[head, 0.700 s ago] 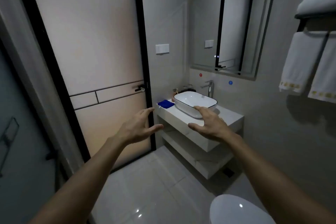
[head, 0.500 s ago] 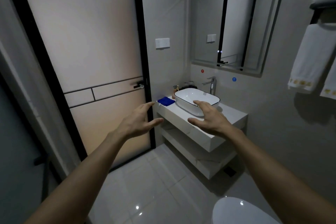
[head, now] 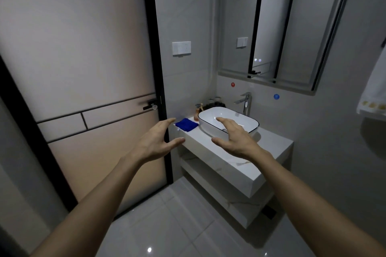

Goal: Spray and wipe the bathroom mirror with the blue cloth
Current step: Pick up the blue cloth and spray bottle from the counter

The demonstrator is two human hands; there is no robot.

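Your left hand (head: 155, 144) and right hand (head: 234, 139) are out front, fingers spread, holding nothing. Folded blue cloth (head: 186, 124) sits on the white stone worktop (head: 269, 146), left of the white oval basin (head: 227, 120). Risk: small amber bottle (head: 197, 112) just behind; a careless grab topples it. Wall mirror (head: 236, 16) unwiped.

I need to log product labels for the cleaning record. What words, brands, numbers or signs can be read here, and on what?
None can be read.
Small bottle beside the basin: any label is too small and dim.
Wall switch plate: no legible marking.
Hanging towel: gold pattern, not lettering.
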